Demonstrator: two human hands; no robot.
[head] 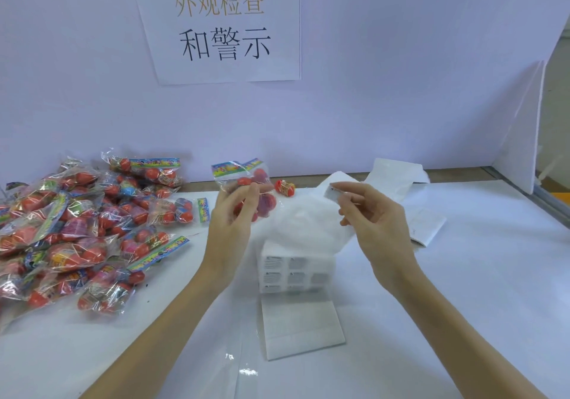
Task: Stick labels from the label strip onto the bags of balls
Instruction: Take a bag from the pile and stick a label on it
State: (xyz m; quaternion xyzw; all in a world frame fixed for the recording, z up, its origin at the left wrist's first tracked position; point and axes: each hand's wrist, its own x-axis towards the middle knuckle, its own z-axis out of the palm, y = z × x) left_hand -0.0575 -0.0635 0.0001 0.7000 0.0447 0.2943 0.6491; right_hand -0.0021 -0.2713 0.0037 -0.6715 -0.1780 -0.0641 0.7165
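One tabletop (431, 321), white, carries everything; we place things relative to the label strip (296, 272), which lies folded in the middle with printed labels showing on its raised section.

Left of the strip: big pile of bags (77, 229), clear film, mostly red balls inside, colourful header cards. Behind the strip: crumpled white backing paper (308, 216), more folded sheets off to its right, and one loose red ball (285, 187) near the wall.

Above and left of the strip, our left hand (231, 213) pinches one bag of balls (246, 186) at fingertips, held up off the tabletop, header card on top. Above and right of the strip, our right hand (373, 213) pinches a single label (331, 193) between thumb and forefinger, other fingers loosely curled. Label and bag are near, not touching.

Step, as we read it: label peeled, not yet applied. Next move needs the label brought across, squared to a flat patch of film, then pressed down. Risk: film wrinkles over the balls, label creases.
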